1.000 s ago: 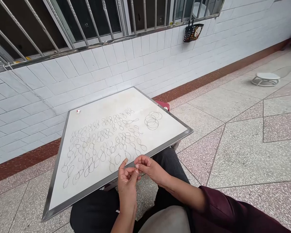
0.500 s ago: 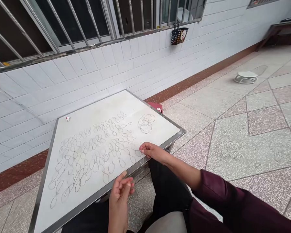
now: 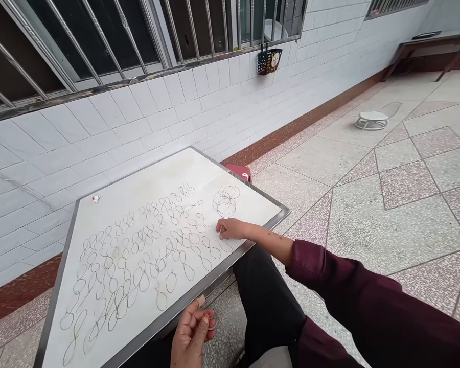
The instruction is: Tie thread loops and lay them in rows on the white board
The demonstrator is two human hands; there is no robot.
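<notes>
In the head view, my right hand [image 3: 230, 229] is over the right part of a white board [image 3: 153, 174] with a metal edge, its fingers pinched together. A thin loop of wire [image 3: 225, 245] shows faintly just below those fingertips. Several thin wire figure-eights [image 3: 118, 263] lie in rows across the board. Beyond my right hand, plain wire rings [image 3: 227, 200] overlap in a small pile. My left hand [image 3: 193, 327] hovers in front of the near edge, fingers curled and thumb pressed to them; what they hold, if anything, is too small to name. A tan wrap covers one left fingertip.
A small white and red object [image 3: 95, 199] sits at the board's far left corner. Behind the board runs a white tiled wall [image 3: 214, 110] with barred windows and a hanging black basket [image 3: 269, 61]. A red stool [image 3: 239, 173] and a low white seat [image 3: 371, 119] stand on the floor.
My right hand has moved slightly inward over the board from its near edge, with the wire loop. My left hand has dropped a little lower. The whole view has shifted slightly.
</notes>
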